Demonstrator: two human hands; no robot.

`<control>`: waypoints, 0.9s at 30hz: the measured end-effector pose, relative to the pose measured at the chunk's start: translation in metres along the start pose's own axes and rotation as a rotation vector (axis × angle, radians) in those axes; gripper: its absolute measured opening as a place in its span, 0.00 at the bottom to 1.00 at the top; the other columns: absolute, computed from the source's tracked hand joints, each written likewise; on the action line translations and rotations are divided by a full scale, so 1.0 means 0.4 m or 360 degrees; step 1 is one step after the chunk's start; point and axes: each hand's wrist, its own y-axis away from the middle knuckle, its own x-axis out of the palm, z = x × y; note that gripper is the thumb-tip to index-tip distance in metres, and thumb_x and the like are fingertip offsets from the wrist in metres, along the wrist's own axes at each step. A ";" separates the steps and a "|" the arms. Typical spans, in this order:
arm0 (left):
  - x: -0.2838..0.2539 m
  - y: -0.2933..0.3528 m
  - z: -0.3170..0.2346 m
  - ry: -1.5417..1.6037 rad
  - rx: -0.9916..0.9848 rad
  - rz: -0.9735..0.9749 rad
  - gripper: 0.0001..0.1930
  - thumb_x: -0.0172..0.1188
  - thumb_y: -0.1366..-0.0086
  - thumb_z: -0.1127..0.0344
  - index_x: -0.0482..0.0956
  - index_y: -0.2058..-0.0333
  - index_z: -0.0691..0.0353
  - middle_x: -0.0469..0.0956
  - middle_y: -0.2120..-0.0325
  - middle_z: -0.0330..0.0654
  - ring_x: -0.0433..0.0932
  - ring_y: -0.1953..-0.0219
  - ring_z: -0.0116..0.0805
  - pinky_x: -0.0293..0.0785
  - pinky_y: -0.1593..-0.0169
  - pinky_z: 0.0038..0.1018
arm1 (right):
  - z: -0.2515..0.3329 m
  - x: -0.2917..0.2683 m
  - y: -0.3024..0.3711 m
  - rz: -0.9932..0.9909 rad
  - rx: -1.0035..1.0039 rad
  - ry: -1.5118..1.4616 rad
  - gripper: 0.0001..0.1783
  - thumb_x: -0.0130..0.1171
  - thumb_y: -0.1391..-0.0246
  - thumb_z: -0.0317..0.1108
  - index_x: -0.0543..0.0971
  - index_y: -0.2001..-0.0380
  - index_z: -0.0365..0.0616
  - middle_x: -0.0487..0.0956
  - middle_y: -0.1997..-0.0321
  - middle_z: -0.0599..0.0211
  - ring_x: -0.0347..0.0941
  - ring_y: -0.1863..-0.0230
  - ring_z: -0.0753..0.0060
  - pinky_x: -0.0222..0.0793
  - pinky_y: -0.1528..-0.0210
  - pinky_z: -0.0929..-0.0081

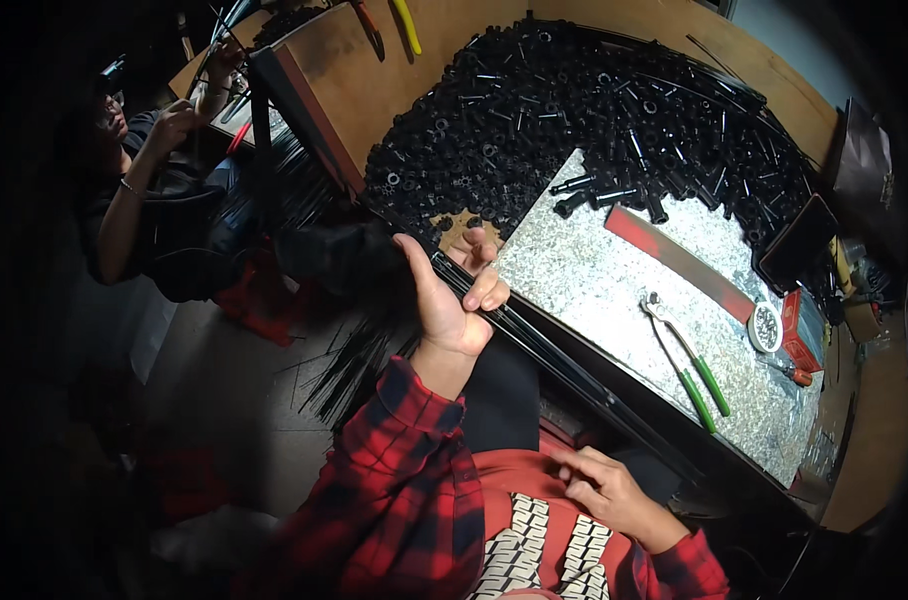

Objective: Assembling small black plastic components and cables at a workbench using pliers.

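The left hand closes its grip around a bundle of thin black rods, fingers curled over the top and thumb behind. The rods run from the hand toward four o'clock along the near edge of the speckled stone slab. The right hand rests against the red shirt at five o'clock from the left hand, fingers loosely bent, holding nothing. On the slab, at three o'clock from the left hand, lie green-handled pliers and a red strip. A heap of short black tubes covers the wooden tabletop at one o'clock. At ten o'clock another person works with raised hands.
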 end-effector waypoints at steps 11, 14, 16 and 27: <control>0.067 0.176 0.198 0.0076 -0.0995 0.0316 0.53 0.24 0.48 0.19 0.69 0.48 0.65 0.71 0.49 0.50 0.72 0.48 0.49 0.67 0.44 0.41 | 0.249 -0.316 0.096 -0.1066 -0.0759 0.0165 0.18 0.55 0.42 0.45 0.77 0.63 0.39 0.71 0.69 0.57 0.68 0.87 0.79 0.62 0.85 0.87; 0.040 0.206 0.215 -0.0607 -0.1704 0.1132 0.52 0.25 0.45 0.21 0.71 0.48 0.67 0.77 0.56 0.51 0.77 0.54 0.39 0.72 0.50 0.30 | 0.359 -0.356 0.107 -0.1239 -0.0556 0.0401 0.19 0.57 0.48 0.46 0.80 0.71 0.37 0.72 0.80 0.63 0.66 0.90 0.81 0.60 0.88 0.85; 0.026 0.218 0.189 -0.1174 -0.1604 0.1379 0.44 0.33 0.39 0.27 0.75 0.55 0.69 0.79 0.63 0.47 0.79 0.62 0.33 0.74 0.57 0.25 | 0.331 -0.375 0.065 -0.0855 -0.0384 0.0322 0.15 0.58 0.53 0.40 0.82 0.73 0.37 0.75 0.80 0.64 0.69 0.86 0.78 0.64 0.83 0.81; 0.301 0.084 0.068 -0.1217 -0.0009 0.1047 0.37 0.67 0.42 0.59 0.56 0.40 0.62 0.72 0.56 0.42 0.73 0.56 0.26 0.70 0.49 0.24 | 0.051 -0.174 -0.123 0.0079 0.0183 0.0236 0.13 0.64 0.48 0.38 0.79 0.73 0.37 0.77 0.76 0.61 0.75 0.75 0.65 0.70 0.69 0.69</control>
